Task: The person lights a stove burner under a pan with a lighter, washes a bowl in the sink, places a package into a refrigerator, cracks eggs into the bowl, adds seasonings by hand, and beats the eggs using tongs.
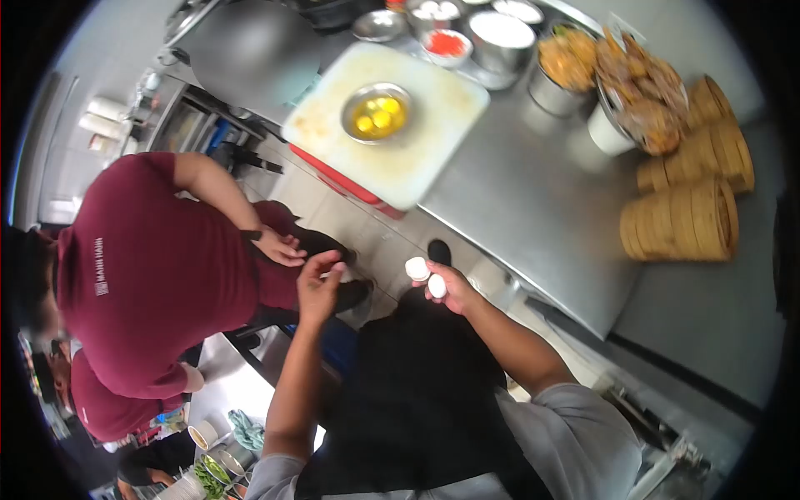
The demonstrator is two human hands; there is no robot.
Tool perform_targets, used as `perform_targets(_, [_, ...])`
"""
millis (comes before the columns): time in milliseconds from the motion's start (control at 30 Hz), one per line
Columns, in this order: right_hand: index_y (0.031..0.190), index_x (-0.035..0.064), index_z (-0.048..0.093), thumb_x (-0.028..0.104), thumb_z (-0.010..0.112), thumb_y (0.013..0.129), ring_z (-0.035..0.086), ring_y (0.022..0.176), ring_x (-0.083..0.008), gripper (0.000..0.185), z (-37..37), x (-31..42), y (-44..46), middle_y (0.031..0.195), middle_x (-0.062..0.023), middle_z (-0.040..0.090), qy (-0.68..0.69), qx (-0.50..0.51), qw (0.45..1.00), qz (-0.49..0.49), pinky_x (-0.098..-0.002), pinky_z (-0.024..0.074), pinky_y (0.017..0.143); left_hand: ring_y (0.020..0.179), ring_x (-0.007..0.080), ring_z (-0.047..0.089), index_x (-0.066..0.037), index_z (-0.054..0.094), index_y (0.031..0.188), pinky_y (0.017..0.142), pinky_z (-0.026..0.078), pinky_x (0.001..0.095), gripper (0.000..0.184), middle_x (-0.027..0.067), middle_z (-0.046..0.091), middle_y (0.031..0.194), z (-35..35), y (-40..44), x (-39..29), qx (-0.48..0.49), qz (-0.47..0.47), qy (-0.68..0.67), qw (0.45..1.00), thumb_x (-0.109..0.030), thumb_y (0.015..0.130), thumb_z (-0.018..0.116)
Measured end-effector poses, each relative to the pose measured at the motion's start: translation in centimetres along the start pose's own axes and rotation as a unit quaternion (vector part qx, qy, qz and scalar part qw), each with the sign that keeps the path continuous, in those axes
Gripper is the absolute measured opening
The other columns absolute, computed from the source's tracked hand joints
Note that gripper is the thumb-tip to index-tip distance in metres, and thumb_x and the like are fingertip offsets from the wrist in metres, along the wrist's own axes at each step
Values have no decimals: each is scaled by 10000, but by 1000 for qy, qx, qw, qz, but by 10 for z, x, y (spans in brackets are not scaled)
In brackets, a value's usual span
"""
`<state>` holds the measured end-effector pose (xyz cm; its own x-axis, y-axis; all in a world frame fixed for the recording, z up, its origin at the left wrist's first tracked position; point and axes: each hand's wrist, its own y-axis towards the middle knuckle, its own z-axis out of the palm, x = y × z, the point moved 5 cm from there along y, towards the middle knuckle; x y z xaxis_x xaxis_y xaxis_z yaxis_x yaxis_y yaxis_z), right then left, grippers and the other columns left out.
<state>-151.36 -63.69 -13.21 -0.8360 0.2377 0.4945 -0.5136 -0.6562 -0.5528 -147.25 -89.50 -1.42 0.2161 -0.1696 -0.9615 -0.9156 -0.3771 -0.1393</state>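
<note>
Two white eggshell pieces (417, 268) are in my right hand (454, 290), held over the floor in front of my dark apron. My left hand (320, 287) is raised beside it with fingers loosely curled and apart, nothing visible in it. Beyond my hands a metal bowl (403, 132) with several yellow yolks (382, 118) rests on a white cutting board (433, 158). The board lies on something red at the counter's edge.
Along the steel counter (517, 200) stand a bowl of red bits (447, 46), metal pots, containers of brown food (640, 92) and bamboo steamers (679, 221). Co-workers in maroon shirts (158, 267) are at the left, one with an arm near my left hand.
</note>
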Motion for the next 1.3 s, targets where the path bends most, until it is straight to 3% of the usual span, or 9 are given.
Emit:
perform_targets(233, [1122,154,599,461,531,911,577,548,-123,379,-173,-97,-49,857,-61,693,65,-227,971,34,-220,343,391,823,88,599,-37,598,1083,669,462,219,272,15,644,970,-31,-79,52,-10,-135,20,991,-203,880,670])
perform_targets(367, [1049,143,563,426,579,903,566,552,-131,319,-261,-89,-61,881,-46,665,320,-383,845,-192,-205,340,387,787,79,586,-35,601,1065,643,451,213,233,6,641,928,-28,-92,67,10,-132,35,991,-164,881,661])
perform_targets(433, [1031,145,543,390,610,890,568,543,-133,291,-286,-95,-61,895,-48,660,331,-448,811,-180,-218,335,382,770,54,539,-32,605,1047,671,431,194,190,-7,612,894,-19,-93,71,27,-140,8,990,-95,875,655])
perform_targets(500, [921,152,571,341,618,872,572,523,-143,201,-268,-96,-57,782,-44,642,91,-418,902,-58,-264,351,383,771,62,542,-31,610,1041,686,443,208,187,-4,614,892,-6,-92,67,49,-150,0,987,-90,870,658])
perform_targets(633, [1011,141,535,237,566,856,635,707,-254,185,-150,-79,-39,839,-92,636,86,-196,977,5,-334,455,565,768,79,553,-12,622,1021,698,453,234,192,3,622,853,15,-71,56,75,-95,10,993,-104,860,673])
perform_targets(767, [1090,76,489,74,548,843,653,845,-296,254,-16,-2,-45,994,-163,640,89,43,994,-51,-372,516,617,746,64,551,-29,591,1060,645,439,215,217,-9,634,894,29,-46,44,113,-66,16,991,-136,884,657])
perform_targets(933, [1187,75,500,186,524,931,621,773,-169,280,46,91,-29,1014,-125,636,-75,48,993,-77,-284,476,587,762,92,578,3,621,1024,703,463,246,232,26,644,866,30,-15,29,72,-91,12,993,-150,859,677])
perform_targets(1067, [1208,61,486,266,481,943,556,687,-114,336,45,159,-10,982,-104,647,-11,-4,994,-113,-246,417,533,806,101,613,-28,585,1072,660,473,238,254,15,651,910,22,17,19,57,-106,3,993,-193,889,649])
perform_targets(1300, [1236,54,454,177,545,882,578,689,-125,386,25,287,46,977,-99,646,-124,-63,963,-231,-247,435,532,786,98,609,-36,580,1065,662,468,233,247,20,659,946,12,89,-2,-6,-95,-54,994,-207,896,640])
